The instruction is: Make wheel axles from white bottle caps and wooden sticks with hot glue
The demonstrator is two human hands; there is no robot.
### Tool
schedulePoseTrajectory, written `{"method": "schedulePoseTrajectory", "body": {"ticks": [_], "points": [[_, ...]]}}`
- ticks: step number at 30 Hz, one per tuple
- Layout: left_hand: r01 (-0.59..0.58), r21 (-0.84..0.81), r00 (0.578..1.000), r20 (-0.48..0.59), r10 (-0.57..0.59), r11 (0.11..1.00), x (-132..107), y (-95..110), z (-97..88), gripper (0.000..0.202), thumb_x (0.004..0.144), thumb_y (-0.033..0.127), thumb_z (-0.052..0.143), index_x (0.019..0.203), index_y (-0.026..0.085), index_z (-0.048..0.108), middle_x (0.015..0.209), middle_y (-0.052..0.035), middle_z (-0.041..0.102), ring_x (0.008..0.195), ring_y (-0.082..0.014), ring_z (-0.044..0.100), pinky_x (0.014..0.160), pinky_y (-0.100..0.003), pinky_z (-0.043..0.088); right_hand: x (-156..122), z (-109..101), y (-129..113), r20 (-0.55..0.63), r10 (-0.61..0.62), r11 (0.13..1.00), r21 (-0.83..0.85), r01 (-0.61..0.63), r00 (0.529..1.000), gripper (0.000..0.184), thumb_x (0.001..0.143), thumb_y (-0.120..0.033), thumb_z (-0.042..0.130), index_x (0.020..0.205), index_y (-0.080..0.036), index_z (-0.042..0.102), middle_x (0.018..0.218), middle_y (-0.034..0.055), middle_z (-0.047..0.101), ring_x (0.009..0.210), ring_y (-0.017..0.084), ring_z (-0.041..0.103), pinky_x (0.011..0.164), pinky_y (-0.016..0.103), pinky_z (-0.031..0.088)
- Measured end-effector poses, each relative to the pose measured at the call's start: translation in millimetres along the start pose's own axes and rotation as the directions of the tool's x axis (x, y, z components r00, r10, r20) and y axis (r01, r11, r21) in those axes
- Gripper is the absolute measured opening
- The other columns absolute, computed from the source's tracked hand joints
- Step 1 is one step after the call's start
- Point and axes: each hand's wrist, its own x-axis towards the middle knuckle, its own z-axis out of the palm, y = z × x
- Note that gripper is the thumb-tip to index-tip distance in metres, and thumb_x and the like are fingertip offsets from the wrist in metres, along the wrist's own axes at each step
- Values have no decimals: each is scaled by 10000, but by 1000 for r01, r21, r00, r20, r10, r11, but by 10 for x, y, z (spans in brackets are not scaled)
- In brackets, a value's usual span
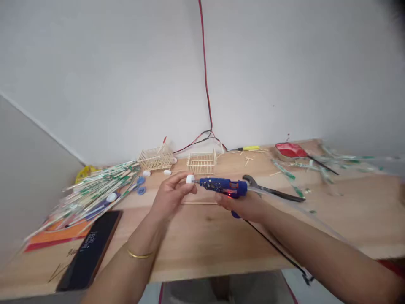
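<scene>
Pinching cap [190, 179]: left hand [171, 192], nearly closed, over mid tabletop [205, 245]. Gripping glue gun [220, 185]: right hand [242, 206], wrapped round. Possible faults: nozzle [196, 181] slipping, burning left fingertips [193, 190]; cord [275, 245] snagging.

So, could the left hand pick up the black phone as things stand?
Probably not straight away: the left hand is holding a white cap at the tip of the blue glue gun. Otherwise the way looks free; the black phone lies to that hand's left, seemingly uncovered.
</scene>
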Motion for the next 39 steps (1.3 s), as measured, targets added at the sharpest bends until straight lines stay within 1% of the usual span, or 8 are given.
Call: {"method": "schedulePoseTrajectory", "body": {"ticks": [7, 13, 18, 22, 27, 30, 34, 39], "points": [[-46, 10, 998, -37, 46, 999, 8, 46, 45, 290, 689, 177, 726, 976, 179, 679, 724, -8, 646, 660, -126, 610, 696, -295, 477, 17, 66, 89, 69, 61, 937, 340, -81, 996, 478, 732, -618, 579, 637, -155, 509, 592, -22, 476, 472, 54, 378, 457, 212, 279], [-107, 36, 993, -34, 109, 994, 15, 13, 33, 289, 688, 162, 723, 972, 196, 684, 847, -20, 640, 680, -123, 623, 716, -305, 495, 6, 107, 38, 138, 163, 764, 609, -213, 977, 469, 705, -592, 635, 622, -147, 514, 593, -32, 473, 443, 36, 355, 450, 200, 262], [-126, 36, 990, -54, 128, 991, 20, -30, 6, 317, 692, 149, 717, 1000, 213, 679, 897, -21, 641, 700, -127, 636, 744, -318, 504, -2, 143, 13, 193, 216, 647, 706, -289, 957, 472, 673, -594, 662, 632, -151, 508, 613, -33, 496, 432, 25, 335, 442, 187, 253], [-81, 28, 995, -51, 82, 996, 11, -10, 15, 298, 700, 153, 713, 991, 202, 676, 810, -14, 660, 689, -128, 637, 728, -306, 503, 7, 135, 59, 116, 171, 781, 589, -206, 978, 482, 707, -612, 618, 619, -150, 511, 610, -22, 490, 448, 39, 365, 452, 202, 278], [-21, -15, 999, -40, 20, 1000, 0, 20, 40, 270, 718, 173, 704, 985, 172, 667, 711, -16, 669, 661, -121, 626, 699, -278, 489, -13, 46, 21, -24, 62, 990, 131, -58, 998, 415, 746, -587, 582, 688, -176, 589, 556, -18, 485, 505, 89, 424, 477, 223, 336], [2, -42, 1000, -14, -3, 999, 3, 23, 44, 247, 729, 184, 696, 974, 159, 668, 687, -22, 669, 654, -117, 620, 690, -264, 478, -30, 5, -49, -73, -6, 998, -65, 1, 997, 357, 754, -550, 579, 823, -209, 657, 588, -10, 537, 571, 125, 493, 536, 245, 406], [21, -80, 1000, 4, -21, 997, 5, 17, 46, 233, 725, 206, 701, 951, 157, 676, 690, -25, 668, 639, -116, 614, 671, -258, 470, -26, -15, -57, -91, -81, 985, -157, 66, 993, 369, 743, -503, 609, 1009, -253, 663, 828, 8, 659, 754, 182, 595, 689, 295, 474], [40, -43, 999, 18, -39, 998, -2, -10, 25, 234, 742, 232, 687, 961, 151, 675, 664, -32, 665, 624, -121, 606, 655, -258, 460, -23, -43, -29, -64, -141, 967, -223, 124, 988, 315, 751, -488, 601, 909, -222, 660, 761, 0, 645, 734, 180, 594, 677, 284, 468]]}}
